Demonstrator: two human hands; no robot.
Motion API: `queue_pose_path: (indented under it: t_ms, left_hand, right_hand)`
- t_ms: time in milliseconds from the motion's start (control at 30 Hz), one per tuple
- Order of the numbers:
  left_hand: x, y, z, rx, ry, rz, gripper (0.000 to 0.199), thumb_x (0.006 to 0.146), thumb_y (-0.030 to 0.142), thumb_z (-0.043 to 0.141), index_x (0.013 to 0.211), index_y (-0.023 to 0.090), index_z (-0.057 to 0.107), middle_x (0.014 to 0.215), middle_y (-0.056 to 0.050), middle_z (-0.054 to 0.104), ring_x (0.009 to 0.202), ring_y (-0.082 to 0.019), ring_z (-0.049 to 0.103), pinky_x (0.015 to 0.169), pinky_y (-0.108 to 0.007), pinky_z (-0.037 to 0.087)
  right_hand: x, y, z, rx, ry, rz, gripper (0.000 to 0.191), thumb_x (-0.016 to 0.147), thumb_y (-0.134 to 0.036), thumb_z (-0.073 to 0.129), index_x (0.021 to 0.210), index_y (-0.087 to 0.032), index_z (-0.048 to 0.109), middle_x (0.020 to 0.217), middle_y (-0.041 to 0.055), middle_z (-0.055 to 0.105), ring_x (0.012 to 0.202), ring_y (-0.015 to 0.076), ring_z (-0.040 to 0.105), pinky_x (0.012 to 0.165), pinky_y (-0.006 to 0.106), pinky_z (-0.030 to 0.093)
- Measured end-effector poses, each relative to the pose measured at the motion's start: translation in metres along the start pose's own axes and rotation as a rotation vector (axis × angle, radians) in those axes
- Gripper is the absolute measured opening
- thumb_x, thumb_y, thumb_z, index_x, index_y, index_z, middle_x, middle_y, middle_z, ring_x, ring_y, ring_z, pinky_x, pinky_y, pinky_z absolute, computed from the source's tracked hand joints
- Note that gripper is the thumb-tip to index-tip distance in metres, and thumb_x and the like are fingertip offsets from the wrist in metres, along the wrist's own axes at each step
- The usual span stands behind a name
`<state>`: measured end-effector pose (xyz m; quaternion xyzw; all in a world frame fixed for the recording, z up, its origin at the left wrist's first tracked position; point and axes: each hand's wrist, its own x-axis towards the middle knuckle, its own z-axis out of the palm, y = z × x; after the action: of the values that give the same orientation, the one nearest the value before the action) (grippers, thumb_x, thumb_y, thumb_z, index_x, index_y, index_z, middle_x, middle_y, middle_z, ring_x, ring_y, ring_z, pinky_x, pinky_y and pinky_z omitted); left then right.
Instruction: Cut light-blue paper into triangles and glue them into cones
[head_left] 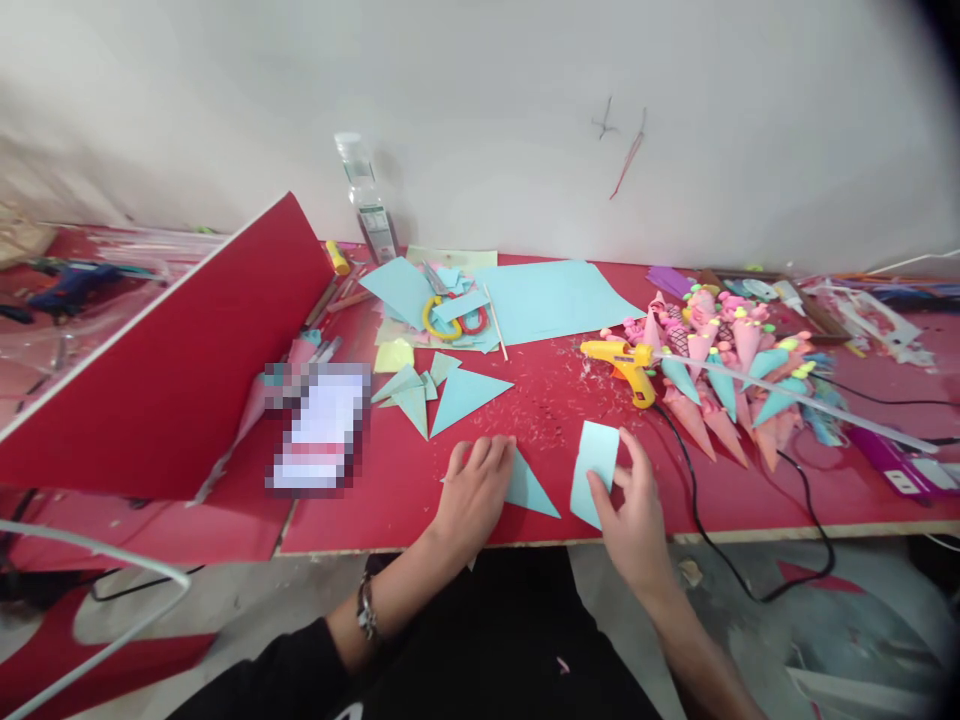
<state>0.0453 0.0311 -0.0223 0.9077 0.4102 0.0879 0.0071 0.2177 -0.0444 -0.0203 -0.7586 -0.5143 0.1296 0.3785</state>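
Palm down on the red table, my left hand rests over a light blue paper triangle; its fingers are slightly bent, their tips partly hidden. To the right, my right hand holds a small rectangular piece of light blue paper between thumb and fingers, raised at the table's front edge. Beyond my left hand lies another blue paper triangle, beside several smaller blue offcuts. A yellow glue gun lies on the table past my right hand.
Scissors with yellow and red handles lie on paper scraps near a large blue sheet. Pink and blue paper cones are heaped at right. A phone, red board and bottle stand left. A black cord hangs off the edge.
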Motion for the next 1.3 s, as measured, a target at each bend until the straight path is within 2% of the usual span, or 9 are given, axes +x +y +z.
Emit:
queue_pose_path:
  t_ms: [133, 267, 400, 500, 600, 800, 933, 1100, 1300]
  left_hand:
    - [0.005, -0.003, -0.021, -0.495, 0.040, -0.039, 0.029, 0.090, 0.024, 0.037, 0.117, 0.022, 0.048, 0.104, -0.005, 0.059, 0.095, -0.019, 0.051, 0.086, -0.038, 0.036]
    - [0.014, -0.023, -0.033, -0.935, 0.008, -0.085, 0.015, 0.086, 0.027, 0.043, 0.091, 0.017, 0.053, 0.073, 0.001, 0.059, 0.069, -0.012, 0.055, 0.065, -0.023, 0.043]
    - [0.041, -0.066, -0.034, -0.839, 0.145, -0.271, 0.014, 0.080, 0.028, 0.048, 0.072, 0.017, 0.052, 0.059, 0.004, 0.055, 0.056, -0.009, 0.052, 0.054, -0.019, 0.040]
    - [0.076, -0.106, -0.035, -0.756, 0.256, -0.413, 0.017, 0.080, 0.030, 0.044, 0.074, 0.016, 0.052, 0.056, 0.004, 0.052, 0.049, -0.009, 0.050, 0.049, -0.019, 0.038]
    - [0.113, -0.140, -0.035, -0.642, 0.377, -0.554, 0.019, 0.081, 0.029, 0.040, 0.087, 0.016, 0.052, 0.072, -0.001, 0.059, 0.059, -0.011, 0.054, 0.055, -0.021, 0.039]
    - [0.142, -0.175, -0.028, -0.478, 0.314, -0.718, 0.038, 0.073, 0.025, 0.053, 0.109, 0.016, 0.048, 0.086, -0.007, 0.063, 0.080, -0.020, 0.059, 0.067, -0.028, 0.043]
    - [0.128, -0.161, -0.034, -0.401, 0.280, -0.653, 0.056, 0.072, 0.027, 0.055, 0.123, 0.013, 0.037, 0.112, -0.015, 0.052, 0.099, -0.025, 0.053, 0.077, -0.035, 0.043]
    - [0.087, -0.102, -0.054, -0.404, 0.177, -0.393, 0.046, 0.076, 0.030, 0.053, 0.120, 0.021, 0.043, 0.115, -0.008, 0.049, 0.084, -0.018, 0.058, 0.077, -0.032, 0.046]
    - [0.027, -0.054, -0.050, -0.165, 0.055, 0.150, 0.046, 0.081, 0.005, 0.038, 0.123, 0.025, 0.040, 0.129, -0.005, 0.044, 0.117, -0.022, 0.042, 0.091, -0.038, 0.040]
  right_hand:
    - [0.010, -0.033, 0.019, 0.421, -0.105, 0.019, 0.058, 0.085, -0.034, 0.045, 0.135, -0.019, 0.019, 0.101, 0.0120, 0.062, 0.093, 0.0228, 0.060, 0.078, 0.038, 0.048]
    - [0.022, -0.053, 0.035, 0.521, -0.179, -0.067, 0.057, 0.085, -0.032, 0.044, 0.134, -0.021, 0.018, 0.104, 0.0099, 0.059, 0.093, 0.0201, 0.059, 0.081, 0.036, 0.048]
    - [0.024, -0.050, 0.043, 0.222, -0.193, -0.224, 0.065, 0.082, -0.032, 0.050, 0.136, -0.019, 0.016, 0.094, 0.0080, 0.059, 0.089, 0.0222, 0.056, 0.084, 0.042, 0.044]
    - [0.016, -0.042, 0.045, -0.060, -0.251, -0.289, 0.073, 0.075, -0.033, 0.058, 0.135, -0.016, 0.021, 0.109, 0.0129, 0.054, 0.100, 0.0278, 0.050, 0.086, 0.046, 0.041]
    - [0.005, -0.036, 0.046, -0.215, -0.275, -0.290, 0.073, 0.073, -0.031, 0.060, 0.134, -0.015, 0.024, 0.117, 0.0142, 0.051, 0.104, 0.0298, 0.047, 0.085, 0.045, 0.041]
    - [-0.003, -0.025, 0.049, -0.292, -0.253, -0.353, 0.056, 0.079, -0.023, 0.053, 0.130, -0.016, 0.031, 0.116, 0.0117, 0.054, 0.100, 0.0275, 0.050, 0.086, 0.045, 0.039]
    - [-0.001, -0.021, 0.051, -0.324, -0.181, -0.403, 0.054, 0.081, -0.020, 0.047, 0.132, -0.015, 0.029, 0.118, 0.0136, 0.054, 0.102, 0.0281, 0.050, 0.086, 0.045, 0.038]
    - [0.005, -0.027, 0.051, -0.326, -0.198, -0.486, 0.055, 0.082, -0.014, 0.041, 0.135, -0.016, 0.026, 0.121, 0.0124, 0.053, 0.104, 0.0268, 0.050, 0.085, 0.041, 0.039]
    - [0.011, -0.030, 0.050, -0.190, -0.357, -0.423, 0.053, 0.081, -0.006, 0.035, 0.133, -0.014, 0.028, 0.116, 0.0138, 0.055, 0.104, 0.0236, 0.051, 0.087, 0.042, 0.034]
